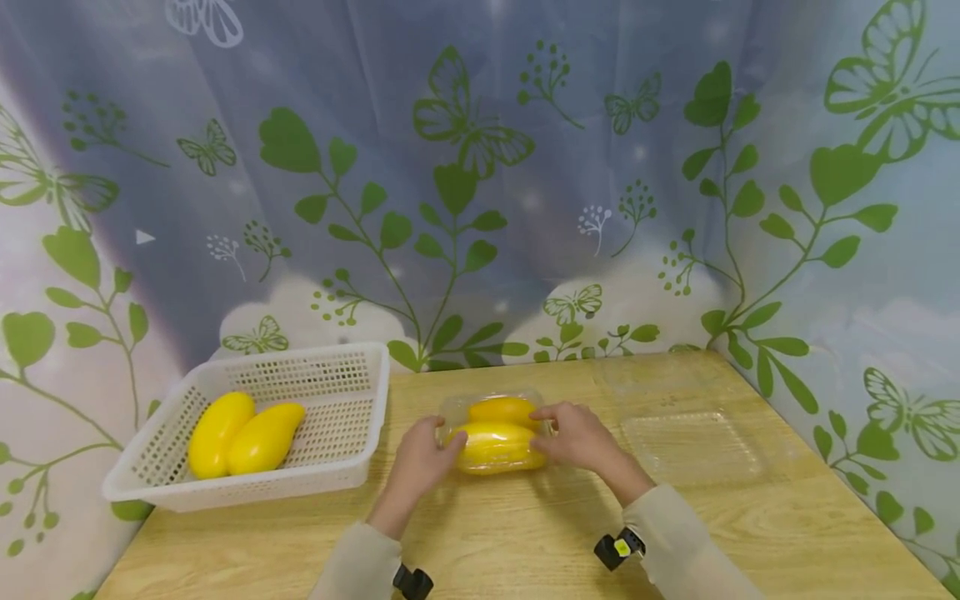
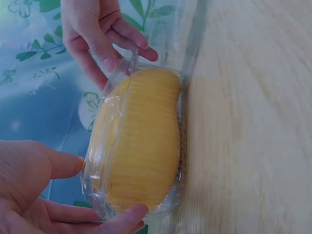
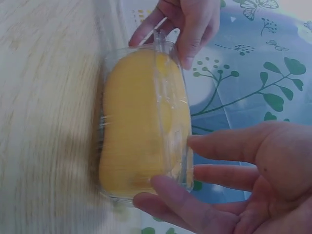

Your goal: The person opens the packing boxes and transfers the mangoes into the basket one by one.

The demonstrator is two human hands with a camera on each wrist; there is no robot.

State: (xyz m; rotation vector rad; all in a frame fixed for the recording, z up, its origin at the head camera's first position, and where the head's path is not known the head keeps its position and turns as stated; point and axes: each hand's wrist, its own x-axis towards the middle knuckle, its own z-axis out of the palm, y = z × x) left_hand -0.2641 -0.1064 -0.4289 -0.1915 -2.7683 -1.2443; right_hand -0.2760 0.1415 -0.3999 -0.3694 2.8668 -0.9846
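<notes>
Two yellow mangoes, the front one (image 1: 495,452) and the back one (image 1: 499,410), lie side by side inside a clear plastic clamshell box (image 1: 454,406) on the table. The box's lid lies over them, its rim (image 2: 127,87) running along the side. At the box's left end, my left hand (image 1: 420,458) grips it between thumb and fingers. My right hand (image 1: 579,435) holds the opposite end, with thumb and fingers (image 3: 214,146) around the corner. Both wrist views show the smooth side of one mango (image 3: 131,122) through the plastic.
On the left stands a white perforated basket (image 1: 247,497) holding two more mangoes (image 1: 264,440). A second clear plastic box (image 1: 690,442) lies open on the right of the wooden table (image 1: 510,542). Behind hangs a curtain (image 1: 360,208) printed with leaves and butterflies.
</notes>
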